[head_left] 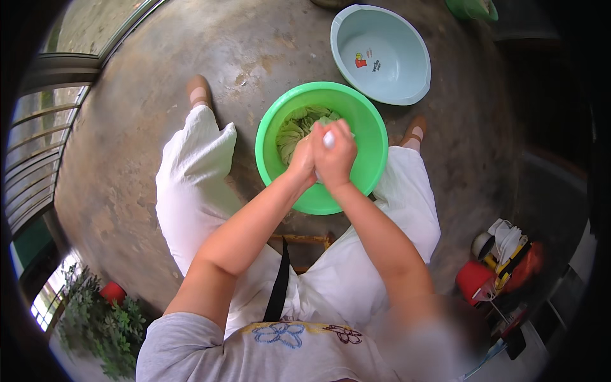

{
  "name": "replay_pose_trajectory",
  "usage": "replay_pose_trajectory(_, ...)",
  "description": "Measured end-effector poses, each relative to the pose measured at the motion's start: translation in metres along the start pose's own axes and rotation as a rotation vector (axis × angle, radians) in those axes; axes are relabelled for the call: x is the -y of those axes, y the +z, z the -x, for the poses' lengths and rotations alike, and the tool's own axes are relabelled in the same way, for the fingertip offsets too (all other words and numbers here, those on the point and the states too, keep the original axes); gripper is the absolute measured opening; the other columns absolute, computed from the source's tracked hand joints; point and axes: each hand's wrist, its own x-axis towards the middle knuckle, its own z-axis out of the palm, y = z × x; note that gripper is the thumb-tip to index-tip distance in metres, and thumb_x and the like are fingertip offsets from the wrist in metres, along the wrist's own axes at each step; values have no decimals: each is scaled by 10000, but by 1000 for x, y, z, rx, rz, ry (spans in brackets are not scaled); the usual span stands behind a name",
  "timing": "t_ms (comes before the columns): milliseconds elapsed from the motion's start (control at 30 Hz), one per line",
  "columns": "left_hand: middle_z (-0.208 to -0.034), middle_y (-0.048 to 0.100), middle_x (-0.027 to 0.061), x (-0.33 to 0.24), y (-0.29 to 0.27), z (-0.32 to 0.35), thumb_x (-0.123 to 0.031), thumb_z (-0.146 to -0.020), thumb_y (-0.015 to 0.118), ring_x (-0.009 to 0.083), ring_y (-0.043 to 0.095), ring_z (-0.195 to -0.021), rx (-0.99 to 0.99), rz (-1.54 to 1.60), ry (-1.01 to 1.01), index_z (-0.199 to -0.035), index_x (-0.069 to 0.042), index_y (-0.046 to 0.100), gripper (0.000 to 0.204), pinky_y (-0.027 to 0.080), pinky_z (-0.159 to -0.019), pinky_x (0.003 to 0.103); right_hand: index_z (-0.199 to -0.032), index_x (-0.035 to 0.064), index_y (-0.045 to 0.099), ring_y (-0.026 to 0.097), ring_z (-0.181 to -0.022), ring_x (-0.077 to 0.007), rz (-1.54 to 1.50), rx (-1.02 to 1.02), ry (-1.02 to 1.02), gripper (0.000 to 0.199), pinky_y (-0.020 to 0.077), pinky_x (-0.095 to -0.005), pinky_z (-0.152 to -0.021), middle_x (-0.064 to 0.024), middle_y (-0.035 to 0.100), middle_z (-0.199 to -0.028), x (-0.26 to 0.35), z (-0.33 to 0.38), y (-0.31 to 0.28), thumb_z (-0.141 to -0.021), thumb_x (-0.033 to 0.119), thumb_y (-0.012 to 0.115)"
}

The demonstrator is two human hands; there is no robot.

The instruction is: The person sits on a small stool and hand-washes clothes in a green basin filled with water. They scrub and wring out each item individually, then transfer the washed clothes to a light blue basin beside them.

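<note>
Both hands (324,156) wring pale cloth (299,127) over round green plastic basin (369,124).

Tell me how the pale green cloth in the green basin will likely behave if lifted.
The cloth lies bunched in folds, so it is probably floppy. If wet, likely heavy and drippy. Both hands, left hand and right hand, meet above the green basin.

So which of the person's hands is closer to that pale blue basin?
The right hand, by a little. Both hands are clasped together over the green basin, gripping a wad of cloth; the pale blue basin lies beyond them to the right, so the left hand is slightly farther.
</note>
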Motion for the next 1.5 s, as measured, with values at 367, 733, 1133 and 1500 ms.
replay_pose_trajectory(367, -1131, 546, 199, -31, -16, 12, -313, -908, 548, 316, 578, -948, -121, -1136, 326, -1179, -29, 479, 399, 456, -811, 396, -890, 39, 601, 587, -756, -315, 143, 103, -56, 132, 466, -383, -639, -123, 596, -887, -67, -27, -51, -853, 162, 631)
replay_pose_trajectory(733, -1551, 51, 126, 43, -79, -99, -585, -555, 774, 362, 33, -1421, -36, -2276, 111, -1494, -277, 22, 1242, 38, -1093, 626, -1482, 224, 168, 67, -1429, -294, 688, 1049, 94, 921, 125, -543, -1120, -74, 79, -1552, -170, 22, 32, -750, 291, 725)
replay_pose_trajectory(1133, -1490, 230, 179, 77, -112, -152, -466, -630, 752, 397, 122, -1396, 30, -2223, -49, -1472, -193, 178, 1055, -11, -1063, 672, -1445, 252, 269, 183, -1400, -263, 1068, 942, -38, 628, 146, -497, -1126, -39, 203, -1526, -248, 80, 84, -858, 294, 486)
replay_pose_trajectory(1500, -1368, 398, 152, 72, -123, -159, -124, -754, 604, 361, 301, -1315, -39, -2086, 268, -1313, -144, 447, 581, 209, -1044, 613, -1271, 189, 478, 380, -1254, -327, 809, 684, -87, 478, 370, -534, -948, -110, 387, -1362, -238, 49, 80, -801, 138, 550)
